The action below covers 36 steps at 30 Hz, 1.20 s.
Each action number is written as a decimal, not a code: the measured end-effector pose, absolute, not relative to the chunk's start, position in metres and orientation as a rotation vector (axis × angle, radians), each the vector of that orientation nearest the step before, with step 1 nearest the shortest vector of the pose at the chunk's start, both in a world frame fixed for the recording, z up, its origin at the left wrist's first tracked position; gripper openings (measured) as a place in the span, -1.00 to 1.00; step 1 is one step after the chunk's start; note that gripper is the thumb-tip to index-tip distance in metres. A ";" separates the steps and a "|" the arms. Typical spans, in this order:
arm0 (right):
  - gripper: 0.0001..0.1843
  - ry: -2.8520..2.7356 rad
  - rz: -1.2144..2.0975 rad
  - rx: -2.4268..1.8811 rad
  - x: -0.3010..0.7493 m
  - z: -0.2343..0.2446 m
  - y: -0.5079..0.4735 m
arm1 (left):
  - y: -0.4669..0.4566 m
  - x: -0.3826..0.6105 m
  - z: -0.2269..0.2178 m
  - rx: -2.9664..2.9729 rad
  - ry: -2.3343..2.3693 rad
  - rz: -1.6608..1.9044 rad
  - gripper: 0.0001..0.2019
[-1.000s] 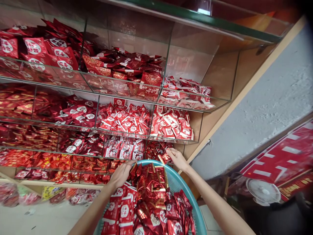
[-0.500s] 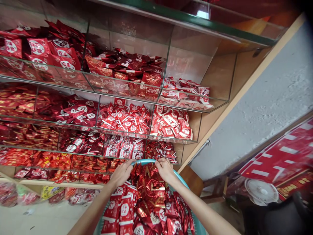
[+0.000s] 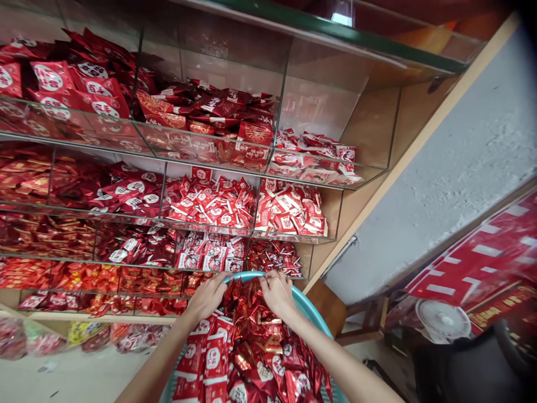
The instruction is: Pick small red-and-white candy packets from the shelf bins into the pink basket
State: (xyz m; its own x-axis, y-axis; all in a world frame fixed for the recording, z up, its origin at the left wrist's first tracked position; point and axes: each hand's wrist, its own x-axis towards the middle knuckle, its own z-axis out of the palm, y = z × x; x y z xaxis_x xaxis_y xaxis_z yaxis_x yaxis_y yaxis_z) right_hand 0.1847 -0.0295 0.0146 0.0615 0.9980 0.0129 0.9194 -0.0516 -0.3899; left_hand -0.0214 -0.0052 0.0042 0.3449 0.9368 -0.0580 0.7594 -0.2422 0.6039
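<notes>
Head view: the heap of shiny red and gold foil packets [image 3: 255,341] fills the round teal plastic basket [image 3: 247,275]. The right hand [image 3: 274,291], a second ago up at the glass-fronted bin of small red packets [image 3: 274,258] just above the basket's far rim, has dropped back onto the heap, fingers bent into the gold ones. Whether they grip any I cannot tell. The left hand [image 3: 207,296] stays curled over packets at that far rim, its grip equally unclear. So the work is back at the heap rather than at the bin. A white fan [image 3: 444,320] stands well to the right of the basket.
</notes>
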 end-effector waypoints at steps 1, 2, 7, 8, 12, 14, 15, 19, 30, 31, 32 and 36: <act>-0.53 -1.943 0.368 -2.047 0.181 0.015 -0.031 | -0.005 -0.021 0.003 2.072 1.472 0.432 -0.58; -0.50 -1.952 0.351 -2.042 0.179 0.015 -0.032 | -0.005 -0.022 0.002 2.072 1.471 0.434 -0.58; -0.33 -1.963 0.328 -2.086 0.197 0.024 -0.026 | -0.006 -0.021 0.001 2.049 1.486 0.433 -0.59; -0.33 -1.951 0.340 -2.130 0.207 0.026 -0.021 | -0.006 -0.021 0.002 2.045 1.488 0.432 -0.58; -0.47 -2.018 0.239 -2.221 0.254 0.023 0.012 | -0.006 -0.021 0.003 2.050 1.485 0.427 -0.57; -0.61 -2.234 0.215 -2.198 0.274 0.017 0.028 | -0.006 -0.021 0.003 2.051 1.480 0.427 -0.57; -0.59 -2.349 0.240 -2.182 0.281 0.014 0.035 | -0.006 -0.021 0.002 2.047 1.480 0.427 -0.57; -0.24 -2.569 0.382 -2.158 0.292 0.006 0.058 | -0.006 -0.021 0.003 2.029 1.476 0.429 -0.57; -0.22 -2.566 0.415 -2.331 0.282 -0.004 0.082 | -0.006 -0.020 0.003 2.037 1.458 0.450 -0.56; -0.21 -2.554 0.387 -2.335 0.280 -0.005 0.082 | -0.006 -0.021 0.002 2.040 1.458 0.452 -0.56; -0.20 -2.551 0.379 -2.327 0.280 -0.005 0.082 | -0.006 -0.021 0.002 2.041 1.456 0.451 -0.56; -0.34 -2.585 0.456 -2.219 0.289 0.003 0.092 | -0.006 -0.021 0.000 2.043 1.462 0.445 -0.56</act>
State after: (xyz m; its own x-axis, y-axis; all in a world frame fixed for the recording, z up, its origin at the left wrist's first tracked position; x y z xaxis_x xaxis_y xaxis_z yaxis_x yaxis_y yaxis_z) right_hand 0.2886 0.0919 0.0032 -0.1411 0.9114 -0.3866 0.9887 0.1499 -0.0075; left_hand -0.0211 -0.0055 0.0002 0.3428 0.9373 -0.0632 0.7431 -0.2294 0.6286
